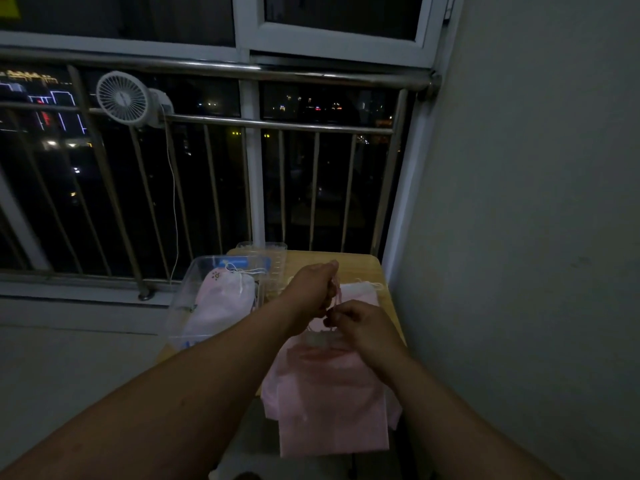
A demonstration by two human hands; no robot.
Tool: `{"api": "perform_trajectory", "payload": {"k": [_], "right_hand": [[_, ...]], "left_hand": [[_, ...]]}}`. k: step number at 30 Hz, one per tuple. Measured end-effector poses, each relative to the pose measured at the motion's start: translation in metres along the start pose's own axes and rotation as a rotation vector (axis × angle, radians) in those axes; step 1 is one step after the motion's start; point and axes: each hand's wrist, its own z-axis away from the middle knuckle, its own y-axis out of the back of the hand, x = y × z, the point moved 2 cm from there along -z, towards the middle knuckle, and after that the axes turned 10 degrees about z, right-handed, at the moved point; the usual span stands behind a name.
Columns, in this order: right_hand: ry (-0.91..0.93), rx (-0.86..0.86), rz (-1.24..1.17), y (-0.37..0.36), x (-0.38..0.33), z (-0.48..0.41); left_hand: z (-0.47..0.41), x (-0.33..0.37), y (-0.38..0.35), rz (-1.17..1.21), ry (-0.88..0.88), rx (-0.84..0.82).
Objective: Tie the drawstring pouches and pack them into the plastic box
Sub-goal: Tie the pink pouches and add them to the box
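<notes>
Pink drawstring pouch [332, 393] hangs over the near edge of the small wooden table [367, 268], its body flat and its mouth bunched into gathers just under both hands, which suggests the closing step is in hand rather than the packing. The drawstring [336, 294] runs up from that gathered mouth. The right hand [362, 325] pinches it right at the neck with fingertips pressed together, most likely to fix the spot where the knot will sit. The left hand [313, 285], fingers curled round the cord, holds it farther up and away from the person, apparently to keep the line taut. So the pouch lies below and nearer than both grips, held only by its cord and resting on the table edge. Beyond the hands another pale pouch [363, 289] lies on the table, seemingly waiting its turn. To the left sits the clear plastic box [207, 259], open, with one tied pouch [225, 299] already inside, so the job looks early. Whether the clear piece [273, 254] behind the box is its lid I cannot tell.
</notes>
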Motion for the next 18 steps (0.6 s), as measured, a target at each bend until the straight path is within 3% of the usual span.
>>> {"api": "perform_trajectory", "payload": {"k": [5,9,11,18], "right_hand": [[-0.134,-0.045,-0.360,-0.005,0.013,-0.003],[-0.235,0.014,-0.376,-0.005,0.025,-0.007],[-0.248,-0.020,-0.349,-0.006,0.026,-0.007],[-0.105,-0.177,-0.090,-0.007,0.011,0.001]], "left_hand": [[-0.005,-0.009,0.017,0.083,0.002,0.141],[-0.010,-0.019,0.033,0.382,0.059,0.281],[-0.010,-0.016,0.032,0.436,0.048,0.243],[-0.009,0.002,-0.005,0.275,0.034,-0.115]]}}
